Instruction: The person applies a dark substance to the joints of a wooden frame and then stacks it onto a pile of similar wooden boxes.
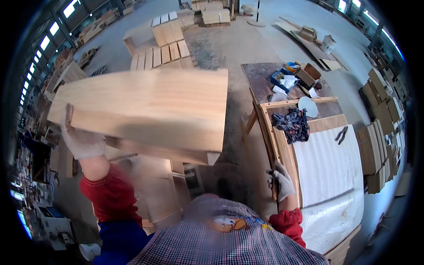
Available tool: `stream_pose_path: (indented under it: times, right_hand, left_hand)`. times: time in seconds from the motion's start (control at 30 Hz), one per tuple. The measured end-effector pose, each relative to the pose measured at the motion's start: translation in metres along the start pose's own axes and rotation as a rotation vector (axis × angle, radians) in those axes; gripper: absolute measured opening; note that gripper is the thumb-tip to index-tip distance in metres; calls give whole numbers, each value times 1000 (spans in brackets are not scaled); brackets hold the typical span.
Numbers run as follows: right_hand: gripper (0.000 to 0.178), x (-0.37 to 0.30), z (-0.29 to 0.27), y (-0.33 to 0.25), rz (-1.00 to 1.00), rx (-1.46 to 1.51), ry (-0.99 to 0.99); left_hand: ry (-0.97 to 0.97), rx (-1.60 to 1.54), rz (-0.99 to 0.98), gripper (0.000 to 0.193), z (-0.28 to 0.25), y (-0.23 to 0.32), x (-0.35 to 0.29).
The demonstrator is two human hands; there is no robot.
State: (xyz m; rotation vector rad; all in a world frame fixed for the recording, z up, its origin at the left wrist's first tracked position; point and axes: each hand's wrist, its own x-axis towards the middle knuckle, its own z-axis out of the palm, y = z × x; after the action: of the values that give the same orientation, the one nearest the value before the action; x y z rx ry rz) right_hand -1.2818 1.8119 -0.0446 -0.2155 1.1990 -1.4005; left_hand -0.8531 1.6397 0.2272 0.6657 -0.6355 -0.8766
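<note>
A large pale wooden box (pixel 150 104), its broad face smooth, is held up tilted at left of centre. My left hand (pixel 84 139), in a whitish glove, grips the box at its near left edge, one finger stretched over the face. At the bench's left edge, my right hand (pixel 285 183), gloved too, is closed around a hand tool (pixel 274 192) with a brown handle and a dark end. Its exact kind is partly hidden by the fingers.
The bench (pixel 260 77) carries white foam sheeting (pixel 324 163), pliers (pixel 341 134), a dark patterned cloth (pixel 291 126), a round white lid (pixel 308 107), a blue bin (pixel 282 81) and a cardboard box (pixel 308 74). Slatted wooden pieces (pixel 161 55) stand beyond the held box; boards (pixel 373 148) are stacked right.
</note>
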Motion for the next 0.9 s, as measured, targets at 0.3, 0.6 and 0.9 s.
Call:
stream_pose_path:
  times: [0.3,0.6,0.9]
  right_hand:
    - [46,195,84,-79,113,138,-106]
    - [42,427,207,-161,222,-62,-300]
    - [40,610,395,-176,377,-313,-390]
  left_hand:
    - [121,96,155,33,35,-86,157]
    - [386,154,177,40,75,-155,291]
    - [751,254,328,38,38,-194,420]
